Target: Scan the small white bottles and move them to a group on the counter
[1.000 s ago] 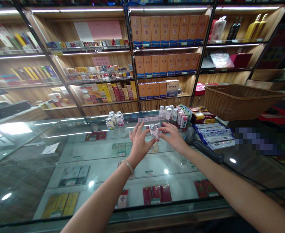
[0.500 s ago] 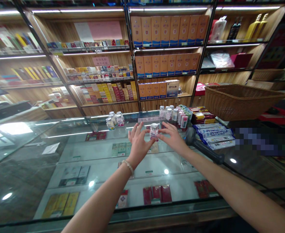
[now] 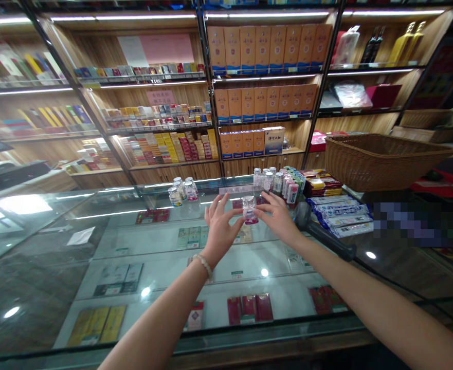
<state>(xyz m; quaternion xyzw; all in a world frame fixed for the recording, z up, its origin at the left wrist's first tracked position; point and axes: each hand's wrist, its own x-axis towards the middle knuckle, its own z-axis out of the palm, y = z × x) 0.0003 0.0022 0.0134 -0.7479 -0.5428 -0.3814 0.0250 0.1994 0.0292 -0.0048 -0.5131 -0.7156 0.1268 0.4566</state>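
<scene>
Reaching over the glass tabletop (image 3: 164, 264), I face lit wooden shelves (image 3: 180, 165) in a shop. One white sheet (image 3: 80, 236) shows at the left, then what look like four silver-capped jars (image 3: 191, 191). My left fingers (image 3: 237, 226) and right fingers (image 3: 264, 207) pinch one small jar (image 3: 250, 211) between them, upright, mid-tabletop; whether its base touches the glass I can't tell. Behind, I count two rows of eight orange boxes (image 3: 263, 48). Rightward come one dark handheld scanner (image 3: 321, 232), one wicker basket (image 3: 368, 163) and, shelved, two yellow bottles (image 3: 401, 47). A second ago my jar leaned; now it's straight and slightly further right, while the four others haven't moved.
</scene>
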